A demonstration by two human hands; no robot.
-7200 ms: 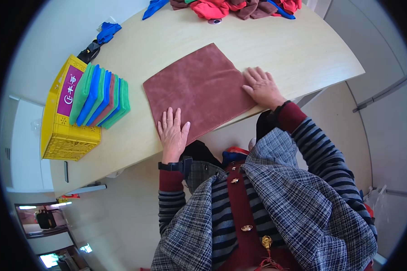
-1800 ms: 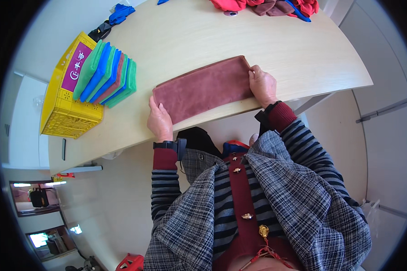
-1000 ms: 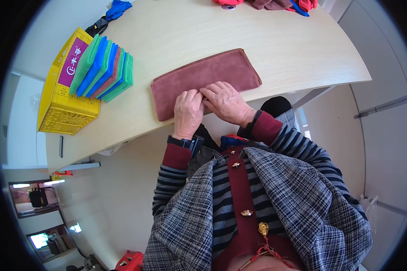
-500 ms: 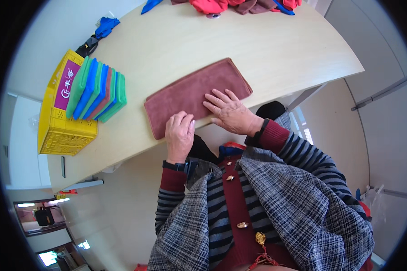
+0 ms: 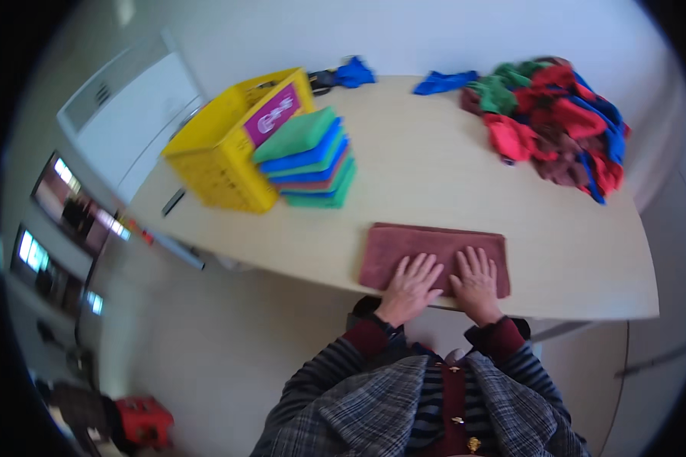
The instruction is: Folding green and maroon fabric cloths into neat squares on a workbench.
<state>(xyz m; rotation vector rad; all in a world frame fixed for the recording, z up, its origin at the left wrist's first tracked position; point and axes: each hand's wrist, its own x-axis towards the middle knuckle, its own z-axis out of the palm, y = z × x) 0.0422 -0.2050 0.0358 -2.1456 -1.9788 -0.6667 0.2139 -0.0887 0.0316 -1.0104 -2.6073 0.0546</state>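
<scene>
A folded brown towel [image 5: 442,241] lies as a flat rectangle at the table's near edge. My left hand [image 5: 411,288] rests on its left part, palm down with the fingers stretched out. Flat on the right part of the same towel is my right hand [image 5: 476,283], its fingers spread a little. Neither hand grips anything. To the left, a stack of folded green, blue and brown towels [image 5: 309,160] stands on the table beside a yellow crate.
The yellow plastic crate [image 5: 221,179] stands at the table's left. A heap of crumpled red, green, blue and brown cloths [image 5: 560,122] lies far right. Blue cloth pieces [image 5: 443,82] lie along the back edge. A small dark bar [image 5: 173,202] sits near the left edge.
The view has swung left and up, bringing the whole cloth heap into sight. My left hand has gone from curled fingers at the towel's near edge to lying flat on it.
</scene>
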